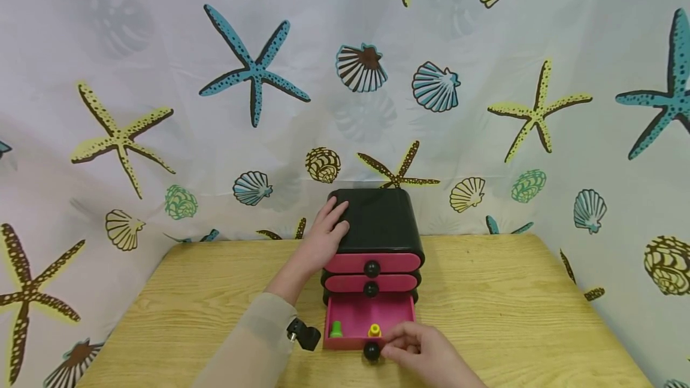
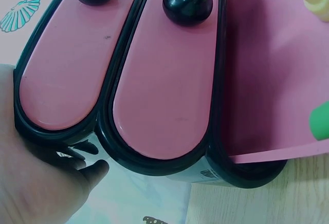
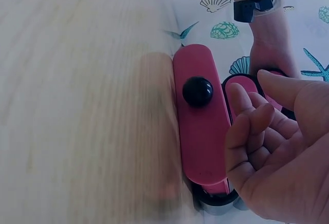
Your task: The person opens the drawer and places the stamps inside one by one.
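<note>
A small black drawer cabinet [image 1: 374,220] with pink drawer fronts stands on the table, its bottom drawer [image 1: 353,310] pulled out. Inside that drawer are a small green plastic piece [image 1: 336,329] and a small yellow plastic piece [image 1: 374,330]. My left hand [image 1: 322,241] rests on the cabinet's top left edge with fingers spread; the left wrist view shows that hand [image 2: 46,178] against the cabinet's side. Beside the bottom drawer's round black knob [image 3: 198,91], my right hand [image 3: 277,147] has its fingers loosely bent and holds nothing.
Two upper drawers with black knobs [image 1: 372,268] are closed. The wooden table [image 1: 496,298] extends to both sides of the cabinet. Behind it hangs a white cloth [image 1: 334,130] printed with starfish and shells. A black wrist camera [image 1: 304,334] sits on my left sleeve.
</note>
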`<action>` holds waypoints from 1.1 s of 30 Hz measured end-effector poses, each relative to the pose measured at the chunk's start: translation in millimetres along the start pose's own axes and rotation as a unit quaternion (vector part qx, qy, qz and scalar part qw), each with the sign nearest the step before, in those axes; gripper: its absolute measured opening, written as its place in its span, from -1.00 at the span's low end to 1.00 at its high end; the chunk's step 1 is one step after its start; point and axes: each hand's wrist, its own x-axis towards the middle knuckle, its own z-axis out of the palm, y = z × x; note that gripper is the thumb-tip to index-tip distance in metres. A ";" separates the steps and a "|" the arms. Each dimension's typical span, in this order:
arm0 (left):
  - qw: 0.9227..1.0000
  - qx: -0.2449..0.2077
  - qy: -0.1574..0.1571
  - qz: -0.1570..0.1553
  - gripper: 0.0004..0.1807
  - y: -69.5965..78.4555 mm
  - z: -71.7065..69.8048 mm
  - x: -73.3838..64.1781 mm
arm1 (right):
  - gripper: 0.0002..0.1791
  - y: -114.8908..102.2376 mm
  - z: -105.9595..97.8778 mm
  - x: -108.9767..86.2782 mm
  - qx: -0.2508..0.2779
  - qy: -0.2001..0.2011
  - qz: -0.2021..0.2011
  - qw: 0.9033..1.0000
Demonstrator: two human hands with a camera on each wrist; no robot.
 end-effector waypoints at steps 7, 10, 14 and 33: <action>1.000 -0.001 -0.001 -0.001 -0.32 -0.2 -0.4 -0.2 | -0.80 7.8 6.4 1.3 0.005 -0.029 -0.019 0.999; 1.000 -0.005 -0.003 -0.003 -0.32 -0.1 -0.7 -0.6 | -0.74 30.7 5.2 12.3 0.007 -0.055 -0.028 0.998; 1.000 -0.009 -0.003 -0.002 -0.32 0.5 -0.8 -0.9 | -0.68 80.5 3.0 37.3 0.036 -0.095 -0.043 0.994; 1.000 -0.004 0.002 0.002 -0.32 0.7 0.1 -0.6 | -0.55 101.6 9.8 51.7 0.080 -0.143 -0.060 0.985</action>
